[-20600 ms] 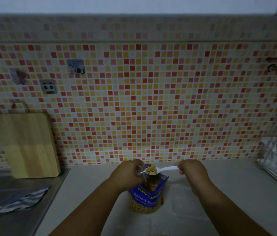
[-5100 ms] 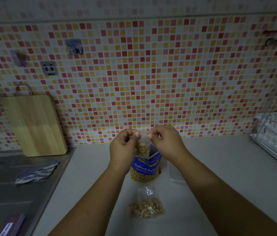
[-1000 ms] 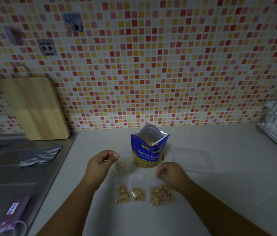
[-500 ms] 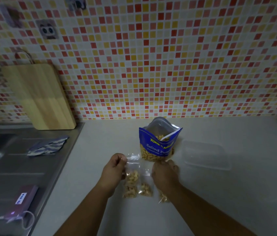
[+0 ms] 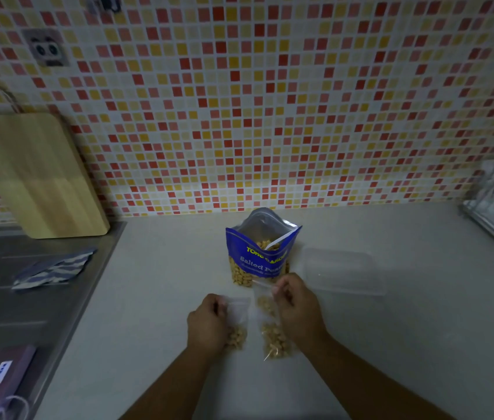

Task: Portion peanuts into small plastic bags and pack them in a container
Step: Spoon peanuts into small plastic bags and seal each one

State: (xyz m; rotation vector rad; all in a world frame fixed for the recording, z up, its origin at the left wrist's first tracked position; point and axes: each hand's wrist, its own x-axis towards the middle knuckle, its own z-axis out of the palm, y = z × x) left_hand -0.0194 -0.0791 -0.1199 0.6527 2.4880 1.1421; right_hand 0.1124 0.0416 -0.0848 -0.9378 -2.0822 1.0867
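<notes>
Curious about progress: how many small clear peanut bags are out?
3 small clear plastic peanut bags: one in the left hand, one pinched by the right hand, one lying beside it. Hands may hide another.

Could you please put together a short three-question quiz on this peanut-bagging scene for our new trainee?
1. True or false: the blue peanut pouch lies flat and sealed on the counter.
2. The clear container sits: A) left of the pouch, B) right of the pouch, C) on top of the pouch.
3. What do the hands hold, the left hand and the right hand?

Key
1. False: it stands upright with its mouth open.
2. B.
3. The left hand grips the left small bag of peanuts. The right hand pinches the top of the right small bag.
</notes>
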